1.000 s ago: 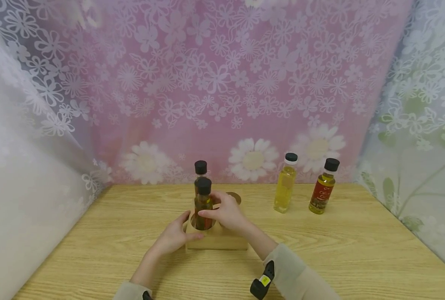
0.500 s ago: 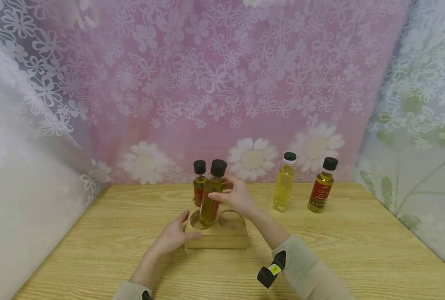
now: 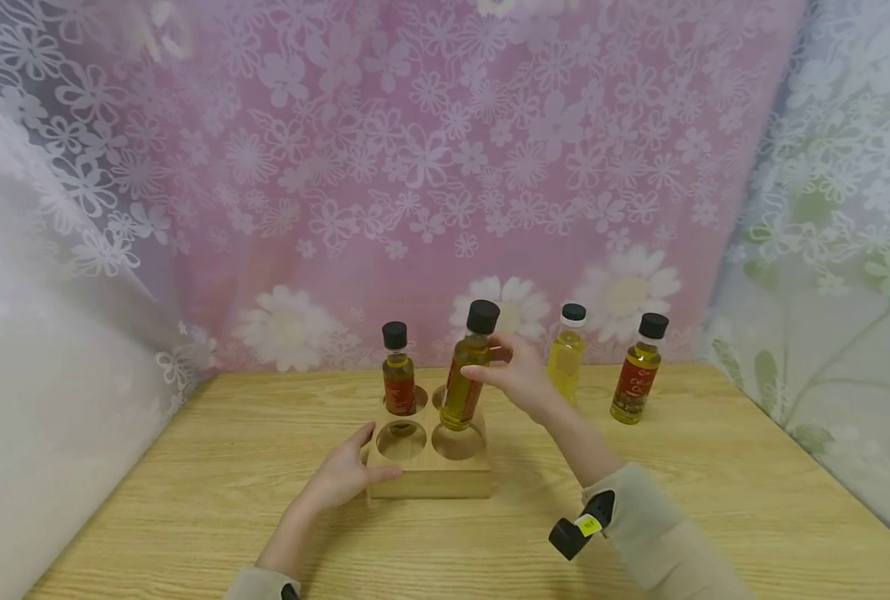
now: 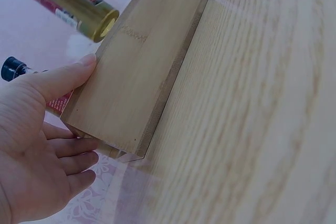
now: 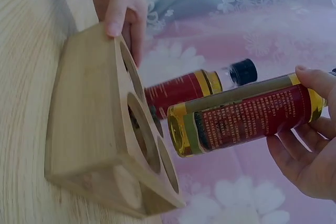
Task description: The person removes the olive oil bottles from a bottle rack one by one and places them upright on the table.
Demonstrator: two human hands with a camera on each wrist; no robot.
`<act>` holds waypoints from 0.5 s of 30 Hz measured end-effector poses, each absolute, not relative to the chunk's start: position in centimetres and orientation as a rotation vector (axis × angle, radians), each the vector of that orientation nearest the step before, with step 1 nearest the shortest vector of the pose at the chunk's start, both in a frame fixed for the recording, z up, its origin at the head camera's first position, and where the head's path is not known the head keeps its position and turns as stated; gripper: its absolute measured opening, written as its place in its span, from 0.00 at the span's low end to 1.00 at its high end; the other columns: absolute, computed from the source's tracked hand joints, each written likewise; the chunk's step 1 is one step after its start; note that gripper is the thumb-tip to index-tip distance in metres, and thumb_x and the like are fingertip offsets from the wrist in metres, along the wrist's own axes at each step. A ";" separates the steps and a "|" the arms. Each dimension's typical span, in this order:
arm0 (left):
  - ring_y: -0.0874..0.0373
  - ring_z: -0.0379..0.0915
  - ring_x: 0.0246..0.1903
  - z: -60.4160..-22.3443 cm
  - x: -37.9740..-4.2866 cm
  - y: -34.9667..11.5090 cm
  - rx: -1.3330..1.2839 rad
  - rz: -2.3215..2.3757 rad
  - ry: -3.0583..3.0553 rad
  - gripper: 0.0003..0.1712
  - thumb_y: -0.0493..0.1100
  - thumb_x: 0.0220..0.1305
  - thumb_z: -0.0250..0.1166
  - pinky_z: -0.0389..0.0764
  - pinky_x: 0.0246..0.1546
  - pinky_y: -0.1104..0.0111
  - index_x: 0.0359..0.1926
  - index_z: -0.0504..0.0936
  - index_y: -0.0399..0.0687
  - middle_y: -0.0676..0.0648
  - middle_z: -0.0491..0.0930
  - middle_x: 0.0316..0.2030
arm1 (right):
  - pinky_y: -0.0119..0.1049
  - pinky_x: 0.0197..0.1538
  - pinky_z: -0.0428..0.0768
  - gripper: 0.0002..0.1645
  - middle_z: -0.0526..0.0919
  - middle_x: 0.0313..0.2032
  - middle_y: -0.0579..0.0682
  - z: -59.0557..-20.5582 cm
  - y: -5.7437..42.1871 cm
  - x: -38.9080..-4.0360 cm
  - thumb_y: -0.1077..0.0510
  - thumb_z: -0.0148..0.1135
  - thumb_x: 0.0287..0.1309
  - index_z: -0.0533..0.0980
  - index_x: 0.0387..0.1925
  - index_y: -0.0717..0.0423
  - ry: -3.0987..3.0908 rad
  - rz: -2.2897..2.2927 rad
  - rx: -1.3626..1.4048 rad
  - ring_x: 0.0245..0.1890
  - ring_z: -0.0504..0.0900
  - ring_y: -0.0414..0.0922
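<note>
My right hand (image 3: 523, 379) grips an oil bottle (image 3: 462, 387) with a black cap and a red label, tilted, its base just above the front right hole of a wooden bottle rack (image 3: 430, 483). In the right wrist view the held bottle (image 5: 247, 114) is apart from the rack (image 5: 86, 114), with thumb and fingers on opposite sides. My left hand (image 3: 340, 475) holds the rack's left front corner, thumb on the front edge and fingers along the side (image 4: 68, 156). Another red-labelled oil bottle (image 3: 399, 392) stands in the rack's back left hole. The front left hole is bare.
A square bottle of pale yellow oil (image 3: 567, 358) stands on the wooden table (image 3: 227, 467) behind the right hand, partly hidden. Farther right is a red-labelled oil bottle (image 3: 635, 383). A pink flowered curtain (image 3: 325, 208) hangs at the back.
My right hand has lifted the oil bottle out of the front left hole and carried it rightward to above the front right hole. The left hand has stayed at the rack's corner.
</note>
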State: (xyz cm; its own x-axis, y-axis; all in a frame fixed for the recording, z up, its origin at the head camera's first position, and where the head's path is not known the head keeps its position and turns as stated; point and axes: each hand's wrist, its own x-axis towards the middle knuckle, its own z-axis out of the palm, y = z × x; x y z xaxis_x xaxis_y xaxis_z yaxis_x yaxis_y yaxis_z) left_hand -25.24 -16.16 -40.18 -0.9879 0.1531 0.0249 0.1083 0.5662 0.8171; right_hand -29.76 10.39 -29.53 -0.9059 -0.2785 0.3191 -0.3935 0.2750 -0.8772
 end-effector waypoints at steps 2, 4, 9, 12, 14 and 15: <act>0.35 0.55 0.62 -40.1 -25.2 -16.2 0.230 1.433 2.730 0.59 0.59 0.46 0.72 0.62 0.58 0.45 0.70 0.51 0.35 0.36 0.56 0.67 | 0.47 0.47 0.78 0.30 0.75 0.49 0.59 -29.6 11.3 -29.9 0.55 0.69 0.51 0.72 0.54 0.61 -2.434 1.701 0.612 0.49 0.78 0.55; 0.35 0.55 0.62 -40.1 -25.2 -16.2 0.236 1.439 2.724 0.59 0.58 0.47 0.72 0.61 0.58 0.45 0.70 0.51 0.35 0.36 0.56 0.67 | 0.47 0.47 0.77 0.32 0.74 0.50 0.60 -29.6 12.3 -29.9 0.53 0.69 0.51 0.71 0.55 0.61 -2.448 1.674 0.571 0.49 0.78 0.55; 0.35 0.54 0.63 -40.0 -25.0 -16.2 0.246 1.427 2.729 0.58 0.58 0.48 0.71 0.61 0.57 0.44 0.70 0.51 0.34 0.35 0.56 0.67 | 0.49 0.50 0.75 0.33 0.72 0.52 0.60 -29.3 14.7 -29.7 0.52 0.69 0.51 0.70 0.57 0.60 -2.488 1.607 0.487 0.52 0.75 0.56; 0.35 0.54 0.63 -39.9 -24.9 -16.1 0.247 1.415 2.735 0.58 0.59 0.48 0.71 0.62 0.57 0.44 0.70 0.51 0.34 0.34 0.56 0.66 | 0.52 0.53 0.72 0.34 0.70 0.54 0.60 -29.1 16.2 -29.6 0.52 0.68 0.52 0.68 0.59 0.60 -2.502 1.601 0.467 0.55 0.71 0.56; 0.34 0.54 0.63 -39.8 -24.9 -16.1 0.248 1.409 2.737 0.58 0.59 0.48 0.71 0.62 0.57 0.44 0.70 0.51 0.34 0.34 0.56 0.66 | 0.54 0.54 0.70 0.35 0.70 0.55 0.60 -29.1 17.3 -29.6 0.50 0.68 0.52 0.68 0.59 0.60 -2.520 1.577 0.444 0.56 0.68 0.57; 0.34 0.54 0.63 -39.8 -24.9 -16.1 0.245 1.411 2.736 0.58 0.59 0.48 0.71 0.62 0.57 0.44 0.70 0.51 0.34 0.34 0.56 0.66 | 0.56 0.55 0.69 0.37 0.69 0.56 0.60 -29.2 17.9 -29.6 0.49 0.68 0.52 0.67 0.60 0.59 -2.527 1.569 0.433 0.57 0.67 0.57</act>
